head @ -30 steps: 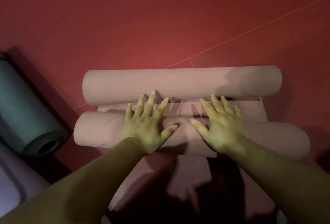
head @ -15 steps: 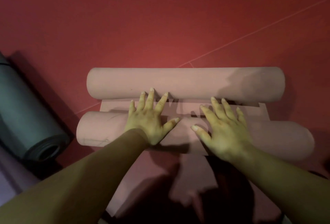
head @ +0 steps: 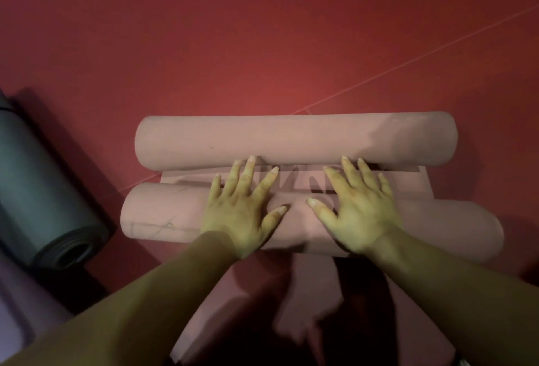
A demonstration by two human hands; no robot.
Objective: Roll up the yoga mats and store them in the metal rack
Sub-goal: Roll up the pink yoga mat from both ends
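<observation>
**Fig. – Pink mat being rolled under two flat hands**

Both hands are being held fully open, with fingers straight and spread and nothing gripped. The left hand (head: 242,214) and right hand (head: 358,216) are being pressed palm-down on the near roll (head: 163,211) of the pink mat, approx. at the centre of view. The far roll (head: 291,138) is lying at 12 o'clock from the hands. Its lower edge is being reached by the fingertips, but actual contact cannot be told. A narrow flat strip (head: 294,179) is being left betw. the two rolls. More flat pink sheet (head: 233,301) is being shadowed at 6 o'clock. A grey rolled mat (head: 38,190) is lying at 9 o'clock on the red floor (head: 262,44). The metal rack is not being shown.

Risk (judged): pressure is being applied near the middle only, so the ends may be wound loose or skew. If the hands are lifted, the roll may spring open.

Vs. 1 s earlier: almost nothing is being changed. Hands, rolls and strip are being shown in the same relation, with only a slight shift of view.
</observation>
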